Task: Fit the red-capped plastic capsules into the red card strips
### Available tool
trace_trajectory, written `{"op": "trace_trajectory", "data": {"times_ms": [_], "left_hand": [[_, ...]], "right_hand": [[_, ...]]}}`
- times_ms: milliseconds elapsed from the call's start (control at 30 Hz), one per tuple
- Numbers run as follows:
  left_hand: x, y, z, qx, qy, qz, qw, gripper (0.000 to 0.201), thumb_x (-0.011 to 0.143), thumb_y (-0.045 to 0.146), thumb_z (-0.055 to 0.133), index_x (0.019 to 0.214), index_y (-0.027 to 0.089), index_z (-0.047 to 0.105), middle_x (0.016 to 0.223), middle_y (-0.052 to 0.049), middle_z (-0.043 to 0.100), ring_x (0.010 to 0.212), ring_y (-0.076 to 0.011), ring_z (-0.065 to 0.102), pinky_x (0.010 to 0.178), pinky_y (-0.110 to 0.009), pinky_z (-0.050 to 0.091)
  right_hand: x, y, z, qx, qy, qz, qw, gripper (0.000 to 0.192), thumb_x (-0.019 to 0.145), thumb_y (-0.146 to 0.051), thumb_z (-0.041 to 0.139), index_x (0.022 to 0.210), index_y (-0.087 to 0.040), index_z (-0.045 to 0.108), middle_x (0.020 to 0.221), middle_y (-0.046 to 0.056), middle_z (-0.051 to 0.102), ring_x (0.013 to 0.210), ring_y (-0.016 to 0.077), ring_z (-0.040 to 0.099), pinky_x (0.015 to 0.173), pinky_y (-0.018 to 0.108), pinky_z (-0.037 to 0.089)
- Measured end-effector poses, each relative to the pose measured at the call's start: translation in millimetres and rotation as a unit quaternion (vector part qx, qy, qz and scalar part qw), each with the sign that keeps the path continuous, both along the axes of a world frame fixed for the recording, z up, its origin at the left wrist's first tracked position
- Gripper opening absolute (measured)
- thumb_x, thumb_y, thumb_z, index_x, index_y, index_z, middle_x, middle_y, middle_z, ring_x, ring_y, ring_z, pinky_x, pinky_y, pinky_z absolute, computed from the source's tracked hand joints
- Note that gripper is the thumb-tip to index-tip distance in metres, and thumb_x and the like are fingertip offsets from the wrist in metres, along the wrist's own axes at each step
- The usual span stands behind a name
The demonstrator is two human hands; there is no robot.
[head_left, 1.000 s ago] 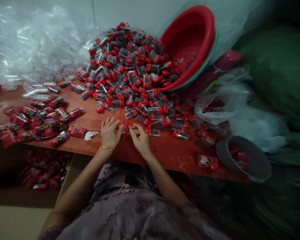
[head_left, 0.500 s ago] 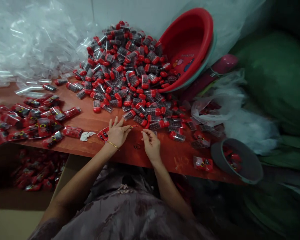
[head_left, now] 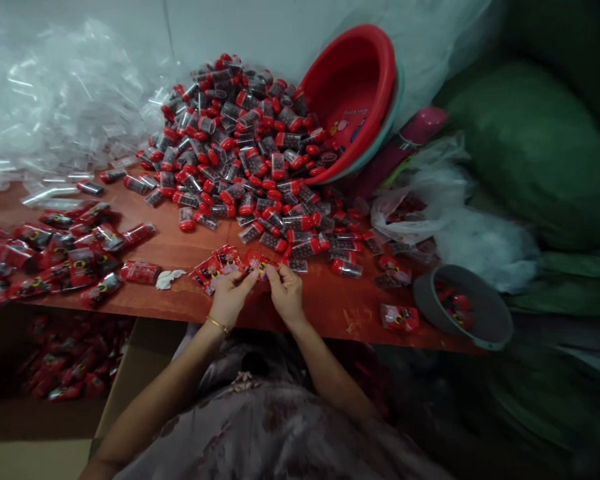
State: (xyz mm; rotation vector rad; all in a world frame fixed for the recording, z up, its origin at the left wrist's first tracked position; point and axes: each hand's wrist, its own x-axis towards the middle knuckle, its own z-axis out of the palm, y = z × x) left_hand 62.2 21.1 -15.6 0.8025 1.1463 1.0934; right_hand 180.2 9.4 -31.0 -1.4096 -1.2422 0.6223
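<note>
Both hands, the left hand (head_left: 230,298) and right hand (head_left: 287,293), are pinching 1 red printed packet (head_left: 256,261) between closed fingertips at the table's (head_left: 325,303) near edge, seemingly steadying it, just short of the capsule heap (head_left: 245,153).

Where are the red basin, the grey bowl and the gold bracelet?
red basin (head_left: 353,87): head view, on its inner wall.
grey bowl (head_left: 485,333): head view, on its near rim.
gold bracelet (head_left: 217,324): head view, on the band at the left wrist.
</note>
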Motion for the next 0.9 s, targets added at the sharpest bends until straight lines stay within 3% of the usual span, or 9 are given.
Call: {"op": "trace_trajectory", "data": {"times_ms": [67,167,333,400,500,567,633,767,900], "left_hand": [[7,-8,1.5,-0.034,-0.055,0.014,0.998,0.037,0.049,0.042,0.083,0.064,0.012,0.068,0.064,-0.003,0.067,0.059,-0.0123,0.059,0.064,-0.026,0.049],[13,-15,5.8,-0.103,-0.119,0.049,0.986,0.041,0.041,0.039,0.086,0.066,0.013,0.066,0.066,-0.001,0.067,0.059,-0.0104,0.060,0.063,-0.024,0.049],[4,-8,9.7,-0.126,-0.143,0.079,0.979,0.042,0.038,0.034,0.088,0.063,0.014,0.061,0.068,0.000,0.068,0.061,-0.0103,0.062,0.066,-0.024,0.049],[-2,-3,10.9,-0.132,-0.147,0.073,0.978,0.043,0.038,0.034,0.088,0.059,0.014,0.057,0.066,0.001,0.067,0.060,-0.0104,0.061,0.066,-0.025,0.049],[-8,1,12.2,-0.156,-0.156,0.040,0.974,0.044,0.038,0.034,0.088,0.058,0.015,0.054,0.061,0.002,0.065,0.058,-0.0107,0.061,0.068,-0.026,0.050],[-11,2,12.1,-0.167,-0.158,0.018,0.973,0.043,0.040,0.035,0.088,0.060,0.015,0.056,0.060,0.002,0.064,0.059,-0.0110,0.061,0.068,-0.026,0.050],[-12,2,11.5,-0.172,-0.158,0.001,0.972,0.041,0.044,0.036,0.087,0.065,0.016,0.059,0.064,0.001,0.066,0.063,-0.0119,0.062,0.070,-0.027,0.049],[-16,3,11.8,-0.180,-0.159,-0.025,0.970,0.039,0.049,0.040,0.085,0.072,0.017,0.063,0.070,-0.001,0.068,0.070,-0.0141,0.064,0.074,-0.028,0.049],[-19,2,14.3,-0.187,-0.163,-0.025,0.968,0.038,0.049,0.040,0.085,0.071,0.016,0.064,0.069,-0.003,0.069,0.068,-0.0147,0.065,0.073,-0.029,0.049]], "right_hand": [[-5,-4,-5.0,0.007,-0.034,-0.023,0.999,0.036,0.087,-0.039,0.044,0.056,-0.021,0.044,0.051,-0.005,0.044,0.051,0.0100,0.041,0.052,0.023,0.034],[-11,-9,-10.0,0.004,-0.065,-0.037,0.997,0.035,0.090,-0.038,0.041,0.059,-0.021,0.046,0.054,-0.003,0.048,0.054,0.0113,0.045,0.054,0.024,0.037],[6,-8,-6.0,0.022,-0.143,0.013,0.989,0.027,0.093,-0.033,0.036,0.096,-0.019,0.059,0.092,0.007,0.067,0.085,0.0168,0.060,0.076,0.029,0.046],[27,-6,-2.9,0.005,-0.239,0.010,0.971,0.029,0.093,-0.032,0.036,0.101,-0.018,0.061,0.105,0.010,0.066,0.098,0.0210,0.057,0.086,0.035,0.042],[58,-3,-1.8,-0.094,-0.377,-0.027,0.921,0.028,0.088,-0.033,0.048,0.107,-0.017,0.062,0.116,0.012,0.063,0.101,0.0280,0.053,0.085,0.042,0.039],[71,-5,-4.4,-0.145,-0.422,-0.027,0.895,0.032,0.086,-0.035,0.053,0.111,-0.017,0.061,0.116,0.013,0.062,0.097,0.0292,0.053,0.081,0.042,0.039],[76,-8,-9.1,-0.160,-0.435,-0.021,0.886,0.035,0.084,-0.039,0.055,0.112,-0.017,0.060,0.112,0.013,0.063,0.094,0.0290,0.052,0.079,0.041,0.039],[74,-18,-17.3,-0.147,-0.387,-0.031,0.910,0.034,0.080,-0.041,0.059,0.104,-0.017,0.061,0.104,0.013,0.064,0.093,0.0286,0.054,0.078,0.041,0.041],[67,-32,-9.1,-0.142,-0.171,0.001,0.975,0.036,0.076,-0.043,0.062,0.103,-0.019,0.059,0.083,0.005,0.067,0.068,0.0194,0.059,0.065,0.033,0.047]]}}
